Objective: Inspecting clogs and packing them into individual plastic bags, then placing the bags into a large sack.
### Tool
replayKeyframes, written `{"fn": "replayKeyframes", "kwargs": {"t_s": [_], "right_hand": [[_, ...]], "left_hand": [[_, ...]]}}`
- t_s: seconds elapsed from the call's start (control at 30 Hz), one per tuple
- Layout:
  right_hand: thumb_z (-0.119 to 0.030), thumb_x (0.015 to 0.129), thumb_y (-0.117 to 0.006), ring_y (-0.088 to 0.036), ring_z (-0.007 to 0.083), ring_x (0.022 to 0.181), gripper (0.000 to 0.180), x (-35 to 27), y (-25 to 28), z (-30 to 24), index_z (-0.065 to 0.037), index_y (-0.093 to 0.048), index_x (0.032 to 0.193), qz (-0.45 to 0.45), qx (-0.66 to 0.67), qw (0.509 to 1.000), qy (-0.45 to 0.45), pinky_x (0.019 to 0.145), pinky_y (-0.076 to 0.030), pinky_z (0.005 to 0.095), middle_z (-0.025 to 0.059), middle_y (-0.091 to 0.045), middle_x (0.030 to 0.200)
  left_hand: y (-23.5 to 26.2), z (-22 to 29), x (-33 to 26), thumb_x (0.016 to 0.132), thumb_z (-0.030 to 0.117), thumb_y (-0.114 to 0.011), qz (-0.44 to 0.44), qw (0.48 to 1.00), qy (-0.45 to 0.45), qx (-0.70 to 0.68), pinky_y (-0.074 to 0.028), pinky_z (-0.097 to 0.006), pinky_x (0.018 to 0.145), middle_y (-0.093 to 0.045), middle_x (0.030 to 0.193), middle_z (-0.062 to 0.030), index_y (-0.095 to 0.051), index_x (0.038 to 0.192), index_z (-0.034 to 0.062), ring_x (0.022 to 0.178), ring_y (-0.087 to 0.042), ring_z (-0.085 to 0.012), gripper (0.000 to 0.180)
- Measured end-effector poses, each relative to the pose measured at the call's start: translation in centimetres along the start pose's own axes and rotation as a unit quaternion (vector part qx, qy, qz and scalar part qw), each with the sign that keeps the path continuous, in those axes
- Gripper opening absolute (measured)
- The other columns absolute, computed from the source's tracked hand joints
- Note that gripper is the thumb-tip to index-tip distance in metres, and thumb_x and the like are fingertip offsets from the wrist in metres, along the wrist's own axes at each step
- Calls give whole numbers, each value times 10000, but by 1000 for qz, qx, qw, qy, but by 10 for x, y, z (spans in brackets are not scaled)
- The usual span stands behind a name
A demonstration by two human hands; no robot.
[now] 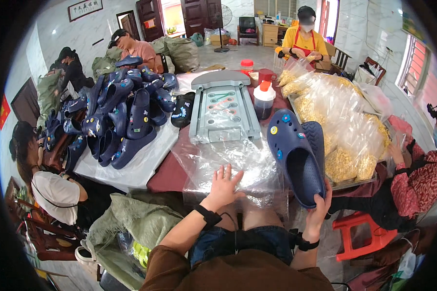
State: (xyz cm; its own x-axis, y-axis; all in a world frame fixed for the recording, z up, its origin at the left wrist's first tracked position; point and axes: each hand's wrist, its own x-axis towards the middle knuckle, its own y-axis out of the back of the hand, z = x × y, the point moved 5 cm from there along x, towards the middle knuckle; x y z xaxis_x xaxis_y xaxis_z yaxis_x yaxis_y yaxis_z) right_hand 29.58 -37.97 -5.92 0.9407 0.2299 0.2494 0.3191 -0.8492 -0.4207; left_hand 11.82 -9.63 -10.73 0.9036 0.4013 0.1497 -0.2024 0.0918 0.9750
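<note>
My right hand (319, 204) grips a pair of navy clogs (296, 157) by the heel end; small coloured charms dot the toe of the front one. The second clog shows only in part behind it. A clear plastic bag (257, 167) lies at the table's near edge. Spread fingers of my left hand (225, 186) rest on that bag, and nothing is in them. Just beyond the bag stands a grey plastic frame (225, 107) with round holes and coloured marks.
Navy clogs (114, 116) are heaped on the white-covered table at left. Bags of yellow pieces (347, 131) fill a tray at right. A bottle with a red cap (264, 101) stands beyond the frame. Several people sit around. A green sack (136, 218) and a red stool (361, 235) flank me.
</note>
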Motion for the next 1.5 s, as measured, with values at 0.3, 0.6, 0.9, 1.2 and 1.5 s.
{"fn": "replayKeyframes", "kwargs": {"t_s": [0.3, 0.6, 0.9, 1.2, 1.5], "right_hand": [[-135, 745, -580, -544, 264, 1194, 727, -8, -14, -8, 33, -446, 1440, -9, 11, 1000, -17, 1064, -402, 353, 170, -515, 1339], [-141, 724, -589, -553, 270, 1200, 758, -12, -19, -6, 39, -440, 1446, -44, 0, 999, -9, 1081, -396, 354, 179, -544, 1312], [-144, 707, -601, -539, 279, 1233, 779, -17, -24, 4, 41, -440, 1446, -75, -10, 997, -25, 1103, -381, 366, 184, -521, 1353], [-220, 700, -634, -571, 269, 1204, 814, -18, -22, 2, 42, -438, 1445, -83, 6, 996, -24, 1057, -439, 362, 182, -543, 1327], [-278, 703, -693, -572, 290, 1224, 856, -13, -10, -7, 43, -424, 1449, -126, 94, 986, -47, 1055, -451, 389, 192, -542, 1357]], "left_hand": [[17, -37, -1, 813, 780, -582, -10, 990, 140, -9, -199, -639, 1165, -286, 1559, -346, -413, 1532, 190, 1440, -251, -559, 945], [19, -40, -6, 609, 848, -709, -11, 994, 97, -41, -177, -665, 1158, -238, 1557, -388, -383, 1548, 176, 1451, -183, -584, 1200], [33, -24, -7, 748, 594, -797, -18, 988, -8, -152, -252, -573, 1173, -235, 1579, -349, -388, 1544, 190, 1471, -197, -531, 982], [31, -24, 8, 787, 494, -779, -31, 957, -45, -285, -304, -538, 1164, -373, 1546, -269, -521, 1442, 164, 1444, -277, -512, 778], [17, -34, 9, 767, 659, -745, 0, 977, -6, -213, -151, -597, 1204, -340, 1583, -247, -513, 1466, 161, 1496, -175, -494, 889]]}}
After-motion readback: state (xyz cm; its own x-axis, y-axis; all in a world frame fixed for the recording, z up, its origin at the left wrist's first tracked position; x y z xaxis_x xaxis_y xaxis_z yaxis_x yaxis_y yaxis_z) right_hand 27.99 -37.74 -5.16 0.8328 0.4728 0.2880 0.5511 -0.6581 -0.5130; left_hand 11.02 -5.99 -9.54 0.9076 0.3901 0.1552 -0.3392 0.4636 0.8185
